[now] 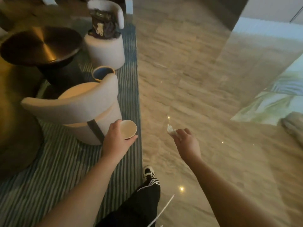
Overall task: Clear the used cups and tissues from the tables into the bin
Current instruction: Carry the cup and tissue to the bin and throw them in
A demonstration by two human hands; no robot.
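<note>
My left hand (115,141) grips a pale paper cup (128,128), held upright over the edge of the striped rug; the cup looks empty inside. My right hand (186,141) is stretched out over the stone floor, its fingers pinched on a crumpled white tissue (170,129). A small round bin (103,73) with a blue inside and a tan rim stands on the rug ahead, partly hidden behind the back of the nearest chair.
A cream round chair (85,108) stands just left of my left hand. A dark round table (41,45) is farther left. Another cream chair (105,48) holds a brown bag. A mirrored pillar (262,63) rises on the right. My black-trousered leg and shoe (148,173) are below.
</note>
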